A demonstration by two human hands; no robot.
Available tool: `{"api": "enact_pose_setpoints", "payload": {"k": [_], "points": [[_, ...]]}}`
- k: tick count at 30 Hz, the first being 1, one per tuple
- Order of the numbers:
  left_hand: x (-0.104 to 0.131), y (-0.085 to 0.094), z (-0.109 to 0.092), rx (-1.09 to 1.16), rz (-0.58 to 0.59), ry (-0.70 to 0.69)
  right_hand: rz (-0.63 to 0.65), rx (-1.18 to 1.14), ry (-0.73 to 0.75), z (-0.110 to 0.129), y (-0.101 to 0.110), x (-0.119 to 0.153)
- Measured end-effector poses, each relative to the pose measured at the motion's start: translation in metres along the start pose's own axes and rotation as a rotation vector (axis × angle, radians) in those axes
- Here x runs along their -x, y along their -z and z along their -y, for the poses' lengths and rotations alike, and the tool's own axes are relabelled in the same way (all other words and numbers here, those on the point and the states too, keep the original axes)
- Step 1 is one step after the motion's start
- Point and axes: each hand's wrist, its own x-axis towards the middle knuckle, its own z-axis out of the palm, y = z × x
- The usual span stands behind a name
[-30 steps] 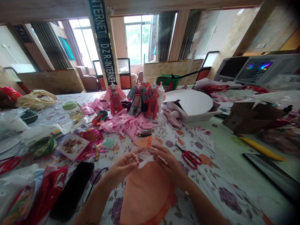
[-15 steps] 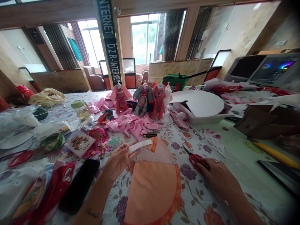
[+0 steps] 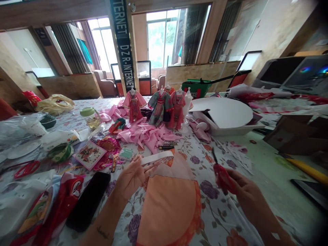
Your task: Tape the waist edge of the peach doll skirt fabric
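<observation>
Between the thumb and fingers of my left hand point(image 3: 134, 176) is a white strip point(image 3: 156, 158), with a patterned orange piece point(image 3: 171, 159) at its far end. Just below lies a rounded orange fabric piece point(image 3: 167, 208) with a brighter orange border; paler sheer fabric point(image 3: 178, 169) shows beyond its top edge. My right hand point(image 3: 242, 186) is closed around red-handled scissors point(image 3: 224, 177), held up off the cloth with the blades pointing away from me. The blades look closed.
Small dressed mannequins point(image 3: 160, 106) stand behind pink fabric scraps point(image 3: 151, 135). A black phone point(image 3: 88, 201) lies left of my forearm. A lidded glass jar point(image 3: 90, 118), a white tray point(image 3: 235, 130), a cardboard box point(image 3: 287, 135) and a yellow cutter point(image 3: 307, 169) surround the work.
My right hand has picked the scissors up off the tablecloth and raised them. My left fingers have spread a little under the white strip, and more of the patterned orange piece shows.
</observation>
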Motion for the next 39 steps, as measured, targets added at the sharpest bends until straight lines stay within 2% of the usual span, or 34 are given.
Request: {"api": "enact_pose_setpoints", "payload": {"k": [3, 4, 6, 8, 10, 15, 23, 27, 33, 39], "points": [[0.001, -0.002, 0.004, 0.030, 0.069, 0.006, 0.371, -0.278, 0.087, 0.029, -0.034, 0.015], [0.002, -0.002, 0.004, 0.037, 0.077, 0.002, 0.528, -0.311, 0.148, 0.038, -0.046, 0.017], [0.001, -0.001, 0.006, 0.046, 0.087, -0.008, 0.757, -0.328, 0.182, 0.050, -0.069, 0.017], [0.001, -0.001, 0.006, 0.043, 0.092, -0.015, 0.908, -0.275, 0.171, 0.053, -0.087, 0.012], [0.001, -0.003, 0.007, 0.022, 0.094, -0.002, 0.987, -0.236, 0.130, 0.049, -0.101, 0.008], [0.002, -0.005, 0.009, -0.027, 0.125, 0.023, 1.009, -0.325, 0.082, 0.039, -0.116, 0.005], [0.004, -0.002, 0.012, 0.020, 0.154, 0.054, 0.889, -0.309, 0.139, 0.041, -0.113, 0.005], [0.005, -0.003, 0.013, 0.015, 0.160, 0.056, 0.889, -0.335, 0.121, 0.033, -0.112, 0.003], [0.006, -0.003, 0.015, -0.020, 0.199, 0.073, 0.855, -0.354, 0.172, 0.020, -0.113, 0.001], [0.008, -0.004, 0.014, -0.038, 0.200, 0.084, 0.812, -0.340, 0.187, 0.017, -0.113, 0.003]]}}
